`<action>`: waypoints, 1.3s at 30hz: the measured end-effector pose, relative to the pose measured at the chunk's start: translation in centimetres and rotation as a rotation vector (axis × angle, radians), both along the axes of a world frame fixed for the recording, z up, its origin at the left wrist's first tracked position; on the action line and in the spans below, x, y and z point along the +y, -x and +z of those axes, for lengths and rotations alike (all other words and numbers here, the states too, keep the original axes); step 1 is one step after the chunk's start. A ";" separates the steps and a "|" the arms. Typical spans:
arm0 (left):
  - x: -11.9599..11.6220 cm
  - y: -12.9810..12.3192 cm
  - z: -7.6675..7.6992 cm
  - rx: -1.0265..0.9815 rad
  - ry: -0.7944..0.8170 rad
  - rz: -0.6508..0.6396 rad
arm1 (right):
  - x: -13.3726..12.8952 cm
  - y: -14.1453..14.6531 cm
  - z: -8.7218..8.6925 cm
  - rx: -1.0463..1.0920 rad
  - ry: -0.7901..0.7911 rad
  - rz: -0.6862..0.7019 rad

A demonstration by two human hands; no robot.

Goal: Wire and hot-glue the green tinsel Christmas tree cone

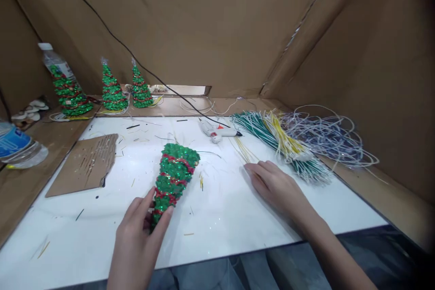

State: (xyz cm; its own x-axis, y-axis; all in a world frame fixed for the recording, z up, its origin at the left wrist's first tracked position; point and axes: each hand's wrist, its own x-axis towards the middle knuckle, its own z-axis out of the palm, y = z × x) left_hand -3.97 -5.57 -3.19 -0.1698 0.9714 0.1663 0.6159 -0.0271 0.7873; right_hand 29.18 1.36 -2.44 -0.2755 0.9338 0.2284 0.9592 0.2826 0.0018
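My left hand point(146, 222) grips the narrow end of a green glittery tree point(175, 174) with red garland, its wide base pointing away from me on the white board. On the right, my right hand point(268, 181) rests low over the board, fingers together around the near ends of some thin yellowish wires point(243, 148). A white glue gun point(220, 132) lies just beyond that hand. Bundles of green wires point(256, 128) and yellow wires point(283, 136) lie to its right.
Three similar trees point(112, 88) stand at the back left, one before a bottle point(56, 61). A cardboard piece point(86, 163) and another bottle point(20, 145) lie left. Tangled clear wire point(333, 136) sits right. A black cord point(146, 67) crosses above; cardboard walls surround the board point(136, 244).
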 end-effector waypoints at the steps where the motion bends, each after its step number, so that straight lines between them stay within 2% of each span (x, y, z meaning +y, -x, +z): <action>1: 0.1 0.2 0.0 -0.018 0.024 0.023 | 0.2 0.2 0.2 -0.007 0.018 0.003; 5: 0.6 0.5 0.2 -0.080 0.110 0.088 | 1.2 0.7 0.8 0.022 0.100 0.025; 9: 0.8 0.3 0.3 -0.145 0.112 0.129 | 2.0 1.2 1.2 0.135 0.177 0.028; 14: 0.9 0.1 0.0 -0.197 0.114 0.166 | 2.8 0.8 1.9 0.229 0.201 0.022; 18: 1.1 0.0 0.1 -0.219 0.157 0.194 | 3.1 -1.3 2.7 0.301 0.184 -0.101; 22: 1.4 -0.5 0.5 -0.274 0.183 0.246 | 1.9 -3.1 3.2 0.322 0.228 -0.199; 30: 1.4 -1.2 1.1 -0.282 0.190 0.285 | -0.3 -2.7 2.8 0.333 0.330 -0.212; 39: 1.6 -1.3 1.4 -0.334 0.221 0.275 | 0.5 -4.4 2.2 0.291 0.224 -0.395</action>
